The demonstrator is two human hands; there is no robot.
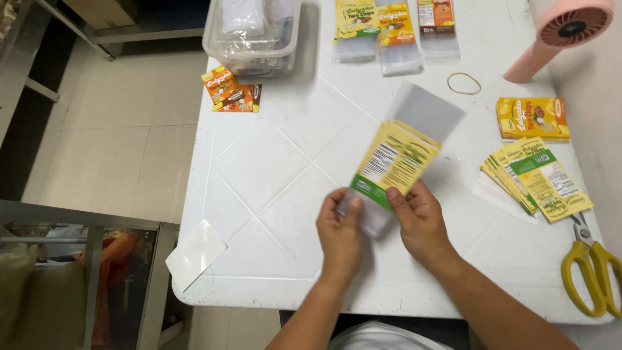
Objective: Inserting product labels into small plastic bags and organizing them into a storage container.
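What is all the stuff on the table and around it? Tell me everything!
table: one, white, fills the middle
clear sleeve with yellow-green label: one, held in both hands
fanned labels: a small stack, yellow and green, right side
yellow label stack: one stack, upper right
scissors: one pair, yellow handles, right edge
rubber band: one, tan, top centre
fan: one, pink, top right corner
plastic tub: one, clear, top
labelled sleeves: about three piles, top
orange labels: a few, beside the tub
white card: one, overhanging the table's left edge
left hand: one, gripping the sleeve's bottom
right hand: one, thumb on the label
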